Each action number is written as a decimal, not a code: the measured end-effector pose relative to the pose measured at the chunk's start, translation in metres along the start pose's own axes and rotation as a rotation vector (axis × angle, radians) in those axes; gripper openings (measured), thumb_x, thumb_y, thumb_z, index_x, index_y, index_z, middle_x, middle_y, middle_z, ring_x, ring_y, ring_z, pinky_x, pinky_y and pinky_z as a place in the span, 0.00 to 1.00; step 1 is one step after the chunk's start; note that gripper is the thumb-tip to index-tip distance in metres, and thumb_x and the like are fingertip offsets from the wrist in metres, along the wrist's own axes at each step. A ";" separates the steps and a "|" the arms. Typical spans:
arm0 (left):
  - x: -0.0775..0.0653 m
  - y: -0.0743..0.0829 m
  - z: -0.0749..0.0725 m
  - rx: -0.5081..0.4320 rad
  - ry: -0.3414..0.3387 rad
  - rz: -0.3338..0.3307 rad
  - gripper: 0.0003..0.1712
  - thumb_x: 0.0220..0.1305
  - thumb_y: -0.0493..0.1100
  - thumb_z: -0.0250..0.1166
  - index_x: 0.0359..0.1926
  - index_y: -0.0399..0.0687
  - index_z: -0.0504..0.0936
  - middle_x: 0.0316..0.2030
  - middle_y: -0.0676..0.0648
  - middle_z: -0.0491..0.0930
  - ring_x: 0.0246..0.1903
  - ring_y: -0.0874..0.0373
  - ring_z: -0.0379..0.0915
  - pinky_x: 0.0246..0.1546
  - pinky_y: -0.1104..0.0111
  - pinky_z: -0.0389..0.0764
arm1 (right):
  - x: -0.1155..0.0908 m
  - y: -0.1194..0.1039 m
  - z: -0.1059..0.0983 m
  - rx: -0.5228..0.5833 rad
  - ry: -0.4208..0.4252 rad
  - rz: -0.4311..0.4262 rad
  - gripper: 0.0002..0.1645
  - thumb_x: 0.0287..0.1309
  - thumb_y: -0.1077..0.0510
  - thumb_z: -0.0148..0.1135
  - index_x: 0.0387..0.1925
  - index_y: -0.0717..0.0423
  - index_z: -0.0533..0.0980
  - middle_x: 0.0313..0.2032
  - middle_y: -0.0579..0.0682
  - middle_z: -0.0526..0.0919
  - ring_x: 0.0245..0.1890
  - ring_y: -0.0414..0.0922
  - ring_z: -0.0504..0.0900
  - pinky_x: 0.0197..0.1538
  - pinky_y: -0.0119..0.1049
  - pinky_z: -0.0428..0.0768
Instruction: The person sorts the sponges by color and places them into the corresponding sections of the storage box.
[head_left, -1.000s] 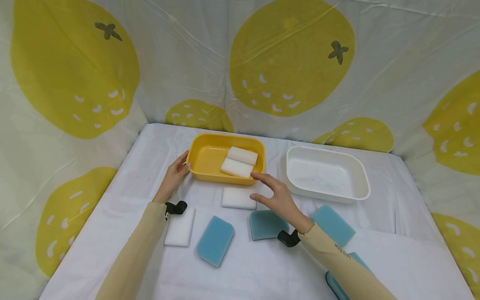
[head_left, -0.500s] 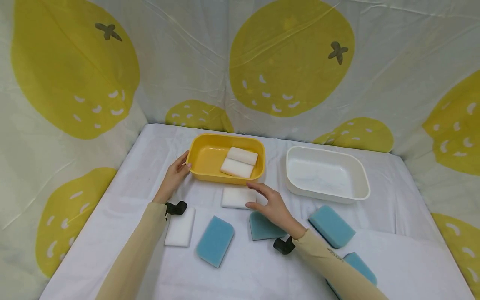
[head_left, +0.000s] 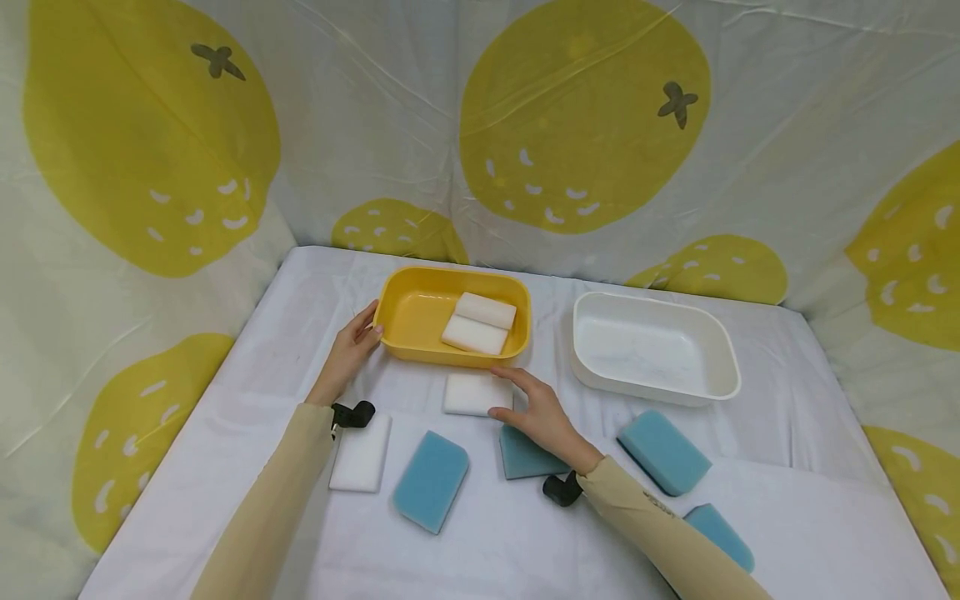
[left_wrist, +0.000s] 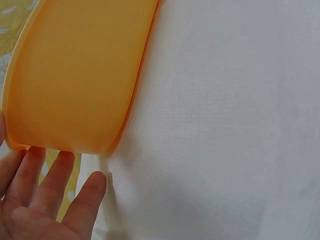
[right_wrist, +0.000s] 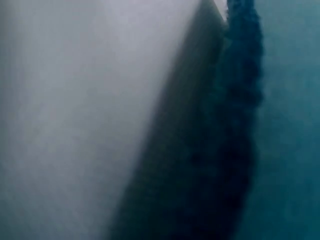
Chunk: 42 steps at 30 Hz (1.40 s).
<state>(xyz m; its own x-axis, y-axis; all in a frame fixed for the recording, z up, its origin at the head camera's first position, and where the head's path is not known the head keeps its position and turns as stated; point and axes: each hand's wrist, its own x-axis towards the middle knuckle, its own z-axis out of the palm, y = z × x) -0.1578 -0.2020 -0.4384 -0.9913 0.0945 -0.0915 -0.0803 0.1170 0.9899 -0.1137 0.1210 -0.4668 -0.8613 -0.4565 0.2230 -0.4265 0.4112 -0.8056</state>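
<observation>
In the head view, my left hand (head_left: 347, 354) rests at the left end of the yellow basin (head_left: 408, 329). The left wrist view has the fingers (left_wrist: 52, 187) fairly straight, tips at the rim of the basin (left_wrist: 80, 85). Two white sponges (head_left: 474, 335) lie in the basin's right half. Just in front of it, my right hand (head_left: 543, 417) spans the right end of another white sponge (head_left: 467, 395), thumb and forefinger apart at its edges. Under that wrist lies a blue sponge (head_left: 521, 458), whose dark scouring side (right_wrist: 230, 125) fills part of the blurred right wrist view.
An empty white basin (head_left: 645, 346) stands to the right. A white sponge (head_left: 362, 457) lies by my left wrist, a blue sponge (head_left: 431, 482) in the middle. More blue sponges (head_left: 664, 452) lie on the right, one (head_left: 720, 537) partly behind my sleeve. Lemon-print cloth (head_left: 375, 125) surrounds the table.
My right hand has drawn back from the yellow basin's front right corner, down and left onto the white sponge in front. The left hand and both basins stay put.
</observation>
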 end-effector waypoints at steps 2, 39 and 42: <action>0.003 -0.005 -0.001 0.006 0.002 -0.001 0.32 0.74 0.38 0.50 0.74 0.45 0.51 0.72 0.43 0.51 0.66 0.46 0.56 0.62 0.61 0.66 | 0.000 0.001 0.001 -0.010 0.003 0.001 0.37 0.48 0.58 0.74 0.61 0.60 0.71 0.57 0.55 0.76 0.59 0.52 0.72 0.60 0.49 0.70; 0.009 -0.023 -0.003 0.058 0.020 0.043 0.32 0.74 0.40 0.51 0.75 0.49 0.51 0.72 0.45 0.52 0.66 0.48 0.58 0.60 0.64 0.68 | 0.007 0.001 0.005 -0.147 -0.082 0.043 0.39 0.47 0.64 0.74 0.61 0.65 0.70 0.57 0.59 0.75 0.58 0.54 0.72 0.60 0.47 0.71; 0.008 -0.023 -0.003 0.063 0.020 0.048 0.33 0.74 0.40 0.51 0.75 0.49 0.51 0.72 0.45 0.52 0.66 0.47 0.58 0.60 0.64 0.67 | 0.007 -0.002 0.004 -0.157 -0.077 0.035 0.38 0.47 0.63 0.74 0.61 0.64 0.70 0.56 0.59 0.75 0.57 0.54 0.73 0.59 0.47 0.71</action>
<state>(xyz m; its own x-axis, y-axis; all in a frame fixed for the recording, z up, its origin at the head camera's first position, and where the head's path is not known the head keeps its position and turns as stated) -0.1647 -0.2069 -0.4615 -0.9958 0.0813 -0.0417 -0.0270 0.1751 0.9842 -0.1178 0.1143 -0.4661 -0.8553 -0.4964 0.1486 -0.4397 0.5434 -0.7151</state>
